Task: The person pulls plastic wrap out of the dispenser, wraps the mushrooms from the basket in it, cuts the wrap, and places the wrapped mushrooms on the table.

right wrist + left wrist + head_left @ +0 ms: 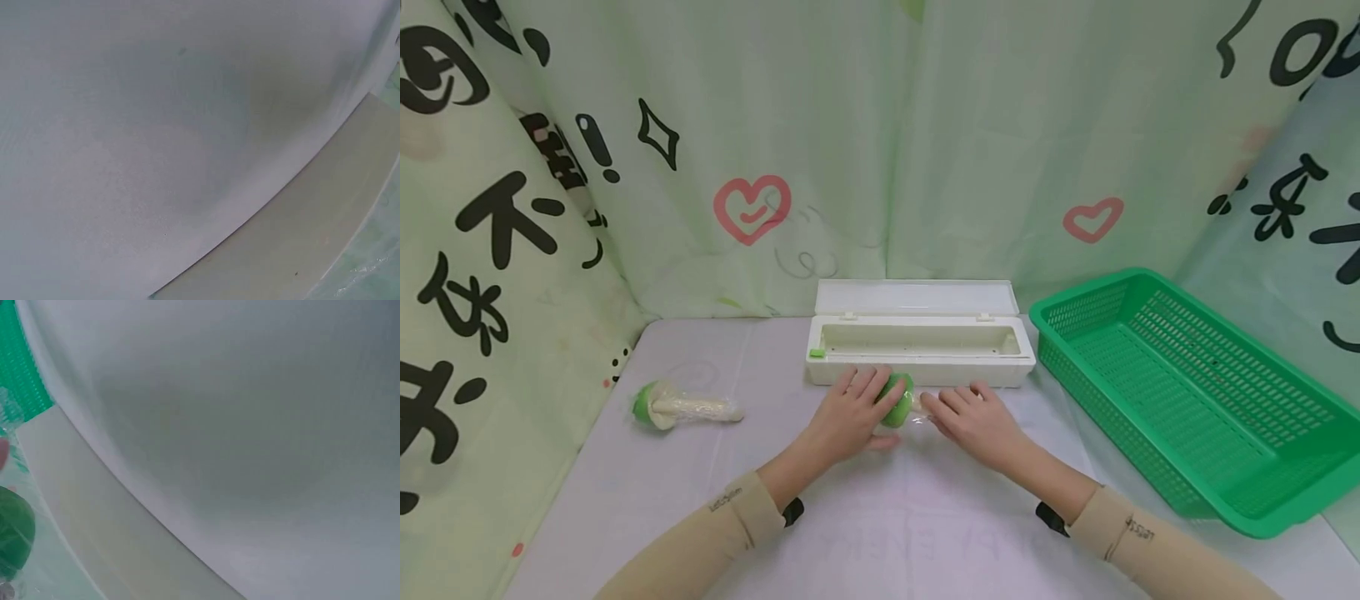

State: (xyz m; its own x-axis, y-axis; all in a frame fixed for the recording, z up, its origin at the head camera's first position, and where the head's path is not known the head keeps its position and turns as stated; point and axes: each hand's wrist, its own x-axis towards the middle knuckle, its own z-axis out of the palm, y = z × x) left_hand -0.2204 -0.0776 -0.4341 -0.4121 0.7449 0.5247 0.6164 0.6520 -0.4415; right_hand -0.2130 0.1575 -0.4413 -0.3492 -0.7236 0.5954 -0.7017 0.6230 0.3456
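Observation:
Both hands meet in front of a long white box (921, 372) with its lid raised. Between them is a thing with a round green head (897, 402) and a pale, narrow end under clear film, partly covered by the fingers. The left hand (853, 414) reaches over the green head with fingers fairly straight and thumb held out below. At the narrow end, the right hand (973, 423) pinches with its fingertips. In the left wrist view the green head (14, 532) shows at the left edge. A similar film-wrapped thing with green head and pale stem (688, 407) lies at the left.
A large green perforated basket (1157, 467) stands at the right. The box has a green tab (817, 353) at its left front edge, with its lid (915, 297) leaning back. A white cloth (917, 533) covers the table; printed curtains (955, 142) enclose it.

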